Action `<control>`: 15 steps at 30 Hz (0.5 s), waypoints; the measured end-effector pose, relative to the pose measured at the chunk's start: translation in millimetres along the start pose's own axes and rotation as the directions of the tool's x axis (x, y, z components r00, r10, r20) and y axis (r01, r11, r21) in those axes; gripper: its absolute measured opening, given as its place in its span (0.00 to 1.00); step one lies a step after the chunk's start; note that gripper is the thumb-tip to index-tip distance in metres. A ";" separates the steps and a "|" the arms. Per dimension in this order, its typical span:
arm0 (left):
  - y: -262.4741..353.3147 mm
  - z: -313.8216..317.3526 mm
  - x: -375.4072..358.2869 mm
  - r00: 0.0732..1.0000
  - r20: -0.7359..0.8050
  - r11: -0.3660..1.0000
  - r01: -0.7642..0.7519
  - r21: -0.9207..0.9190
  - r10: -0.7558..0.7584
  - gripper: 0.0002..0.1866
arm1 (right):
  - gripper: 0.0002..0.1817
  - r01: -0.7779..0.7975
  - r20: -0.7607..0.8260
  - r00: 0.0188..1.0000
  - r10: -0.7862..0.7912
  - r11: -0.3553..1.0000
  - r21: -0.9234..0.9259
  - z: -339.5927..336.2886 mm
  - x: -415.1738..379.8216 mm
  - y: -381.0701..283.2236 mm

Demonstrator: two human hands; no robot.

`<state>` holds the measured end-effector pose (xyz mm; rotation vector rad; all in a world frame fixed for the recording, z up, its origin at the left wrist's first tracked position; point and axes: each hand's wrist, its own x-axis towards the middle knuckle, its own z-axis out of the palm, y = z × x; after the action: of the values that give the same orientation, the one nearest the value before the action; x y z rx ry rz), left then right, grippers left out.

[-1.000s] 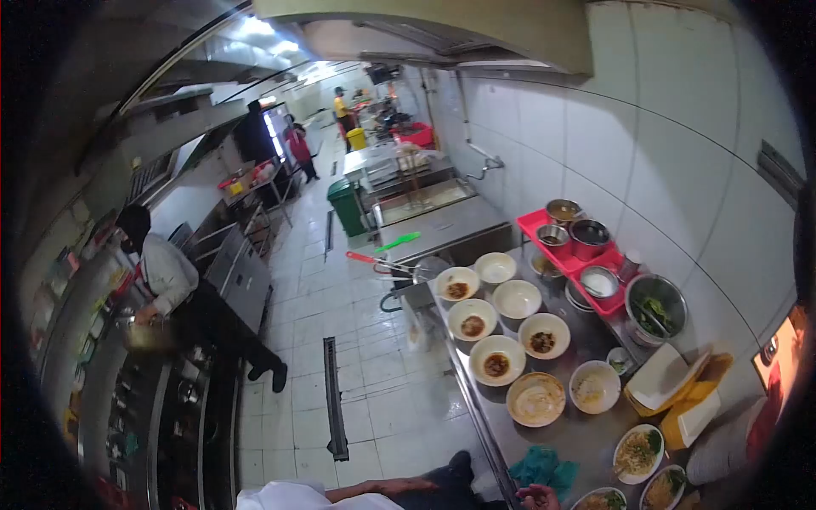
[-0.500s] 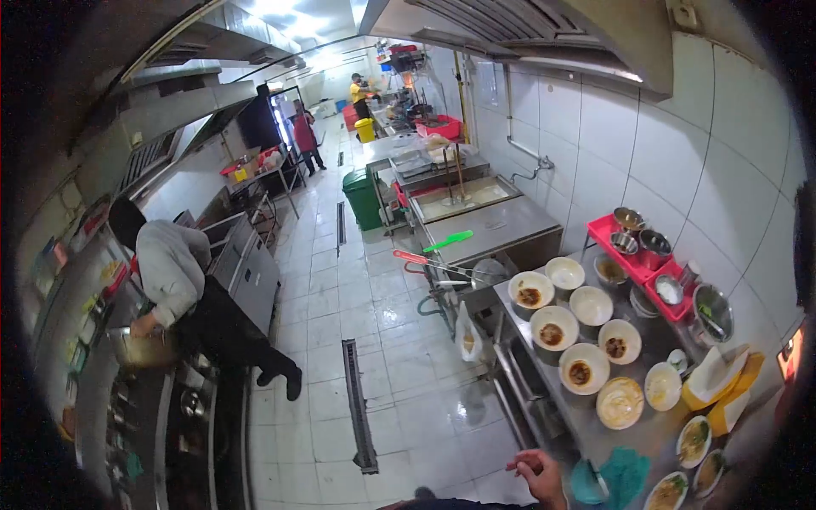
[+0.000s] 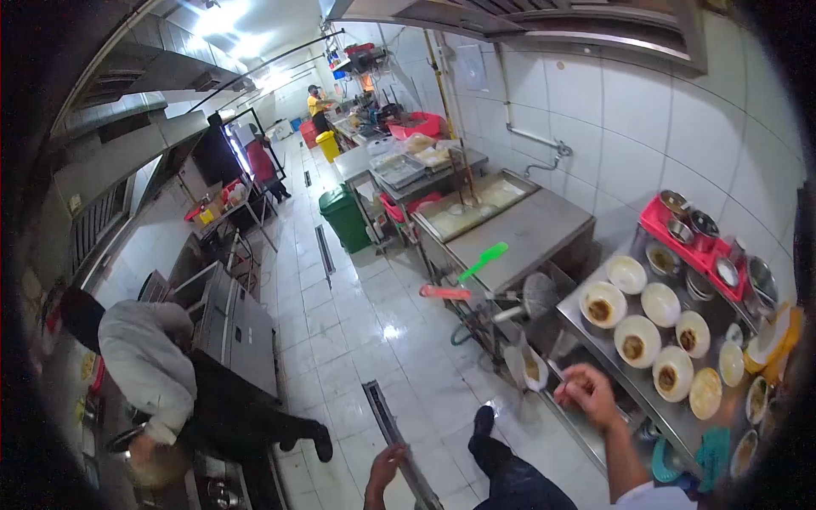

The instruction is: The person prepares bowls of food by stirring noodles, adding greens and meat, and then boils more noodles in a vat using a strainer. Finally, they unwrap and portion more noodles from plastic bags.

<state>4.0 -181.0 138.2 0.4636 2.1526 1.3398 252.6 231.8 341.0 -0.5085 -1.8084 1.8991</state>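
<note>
My right hand [image 3: 586,395] is raised with its fingers curled and nothing visible in it, just off the front edge of a steel counter [image 3: 625,387]. On that counter stand several white bowls [image 3: 633,347] with dark sauce in them. My left hand [image 3: 384,467] hangs low over the tiled floor with loose fingers, holding nothing, beside a floor drain [image 3: 399,438]. My dark trouser leg and shoe [image 3: 489,433] show between the hands.
A red tray [image 3: 690,248] of metal pots sits against the wall. Plates of noodles [image 3: 756,399] and a teal cloth [image 3: 712,446] lie at the counter's near end. Green-handled [image 3: 482,259] and red-handled [image 3: 444,291] strainers jut into the aisle. A person in grey [image 3: 144,365] bends over the left stove. A green bin [image 3: 344,217] stands farther down.
The view has swung left and tilted, sliding the counter to the right edge. My right hand has risen from the bottom edge to beside the counter front. My left hand has come into view.
</note>
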 end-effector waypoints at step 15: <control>15.2 -212.6 238.2 0.569 -0.607 0.830 0.322 -0.456 -0.554 0.16 | 0.28 0.144 -0.253 0.943 0.216 0.420 0.896 56.3 757.5 -52.0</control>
<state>-314.6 -191.9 160.3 -0.8572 2.3263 1.6528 -398.3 615.4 434.9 -0.4011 -0.3274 2.2883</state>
